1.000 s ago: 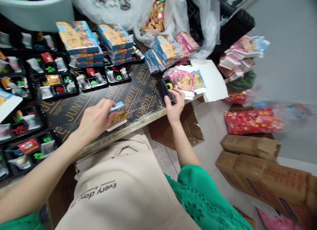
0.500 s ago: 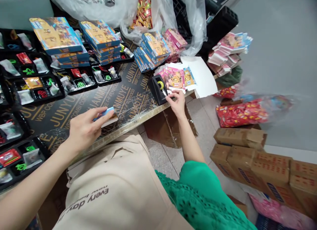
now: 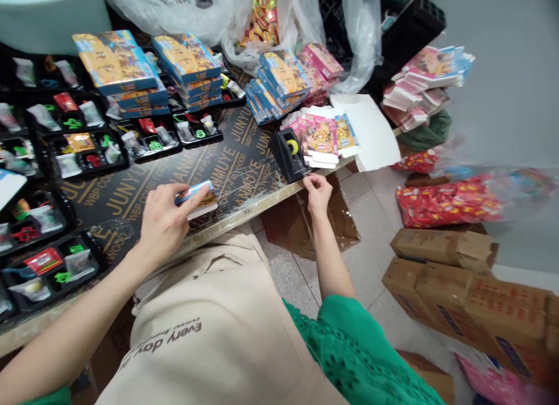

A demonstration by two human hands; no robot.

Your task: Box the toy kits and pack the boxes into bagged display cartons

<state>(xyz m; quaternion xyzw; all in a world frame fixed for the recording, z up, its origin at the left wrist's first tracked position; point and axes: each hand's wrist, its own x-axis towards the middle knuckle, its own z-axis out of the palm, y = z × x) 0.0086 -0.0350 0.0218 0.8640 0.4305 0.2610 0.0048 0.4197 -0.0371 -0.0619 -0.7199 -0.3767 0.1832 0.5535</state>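
Observation:
My left hand (image 3: 166, 219) grips a small printed carton piece (image 3: 205, 201), blue and orange with a white edge, just over the front of the table. Most of that piece is hidden under my fingers. With thumb and forefinger pinched, my right hand (image 3: 318, 192) holds the end of a strip of clear tape (image 3: 305, 175). This strip runs from a black tape dispenser (image 3: 286, 160) with a yellow core, standing at the table's front edge. Pink and blue flat printed cartons (image 3: 321, 137) lie right behind the dispenser.
Black compartment trays (image 3: 82, 155) with small packets cover the left of the table (image 3: 174, 178). Blue boxes (image 3: 116, 67) are stacked on some. Behind are pink boxes (image 3: 323, 61) and a plastic bag of sweets (image 3: 262, 21). Brown cartons (image 3: 467, 300) stand on the floor at right.
My right hand has drawn back slightly from the dispenser, with its fingers still pinched. The left hand keeps hold of its carton piece. The whole view has shifted a little.

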